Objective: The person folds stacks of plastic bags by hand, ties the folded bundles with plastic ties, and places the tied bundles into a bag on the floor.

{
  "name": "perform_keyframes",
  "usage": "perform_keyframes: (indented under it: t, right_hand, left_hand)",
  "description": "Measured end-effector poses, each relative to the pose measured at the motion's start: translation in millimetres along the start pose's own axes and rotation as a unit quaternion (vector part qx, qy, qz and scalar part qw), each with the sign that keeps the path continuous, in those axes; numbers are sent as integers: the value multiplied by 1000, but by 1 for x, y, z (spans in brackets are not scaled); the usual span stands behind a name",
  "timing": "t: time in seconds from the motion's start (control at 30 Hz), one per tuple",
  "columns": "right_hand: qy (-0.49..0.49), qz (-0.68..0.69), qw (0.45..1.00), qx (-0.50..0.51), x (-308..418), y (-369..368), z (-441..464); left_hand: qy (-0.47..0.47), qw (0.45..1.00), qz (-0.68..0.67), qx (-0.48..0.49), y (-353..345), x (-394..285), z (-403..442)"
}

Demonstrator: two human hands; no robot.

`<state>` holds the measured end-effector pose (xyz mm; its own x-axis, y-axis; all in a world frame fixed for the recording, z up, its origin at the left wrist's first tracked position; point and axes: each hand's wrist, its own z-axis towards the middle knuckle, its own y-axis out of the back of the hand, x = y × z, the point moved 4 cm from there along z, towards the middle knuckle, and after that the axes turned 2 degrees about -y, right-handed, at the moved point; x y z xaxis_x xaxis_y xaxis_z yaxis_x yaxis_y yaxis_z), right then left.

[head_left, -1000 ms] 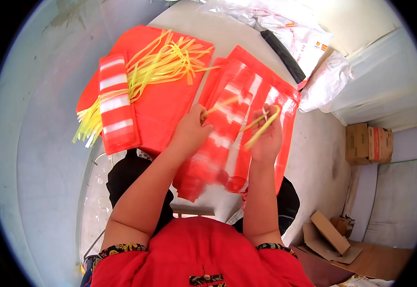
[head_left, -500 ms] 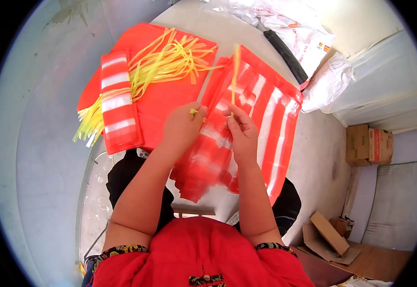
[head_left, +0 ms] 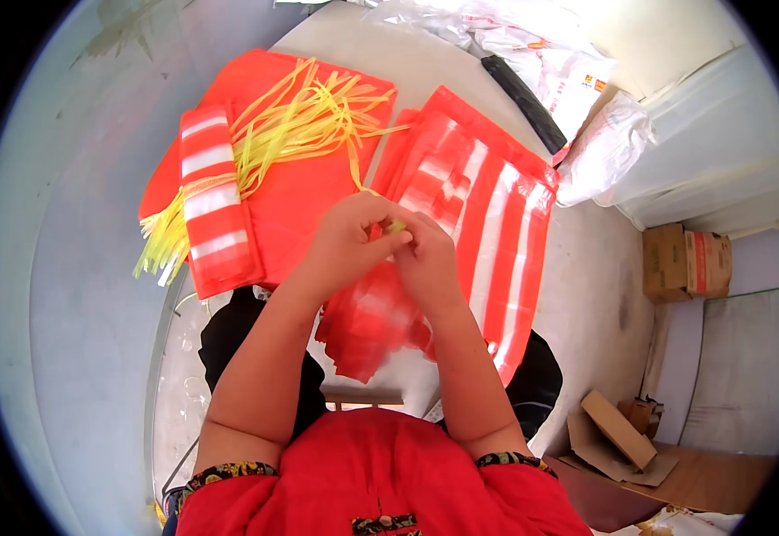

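In the head view, my left hand [head_left: 351,239] and my right hand [head_left: 429,261] meet over a pile of red-and-white striped plastic bags [head_left: 505,205]. Both are closed, with thumbs and fingertips pinching a yellow plastic strip [head_left: 396,226]. One length of it rises above my left hand, towards a loose bundle of yellow strips [head_left: 287,134]. The bags' gathered near end [head_left: 367,326] hangs below my hands, partly blurred. How the strip runs between my fingers is hidden.
A folded striped bundle [head_left: 215,201] lies on flat red plastic sheets [head_left: 304,201] at left. Beyond the bags are a black roll [head_left: 523,103] and white plastic sacks [head_left: 608,147]. Cardboard boxes [head_left: 686,262] stand at right; a pale wall [head_left: 86,268] is at left.
My hands, apart before, have come together. My right hand moved left, and the strip that stood upright above it no longer does; a strip now curves above my left hand.
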<state>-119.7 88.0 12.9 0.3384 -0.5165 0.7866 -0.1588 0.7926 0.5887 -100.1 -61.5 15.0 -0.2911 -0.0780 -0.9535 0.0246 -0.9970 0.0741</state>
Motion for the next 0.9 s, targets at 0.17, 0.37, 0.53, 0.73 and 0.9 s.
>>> perform_keyframes:
  t: [0.17,0.37,0.53,0.73,0.9]
  right_hand:
    - [-30,86,996,-24,-13,5,-3]
    - [-80,163,983,-38,-7,14,-6]
    - [76,-91,989,-94,-5,25,-19]
    - [139,-234,955,-118,-1,29,-15]
    - [124,-161,978,-51,-12,35,-9]
  left_hand:
    - [-20,999,27,-12,-4,1,9]
    - [28,994,104,30,-7,20,13]
    - [-17,983,182,16,-10,13,15]
    - [-173,946,267,57,-22,2,9]
    - [-140,965,217,56,-18,9,10]
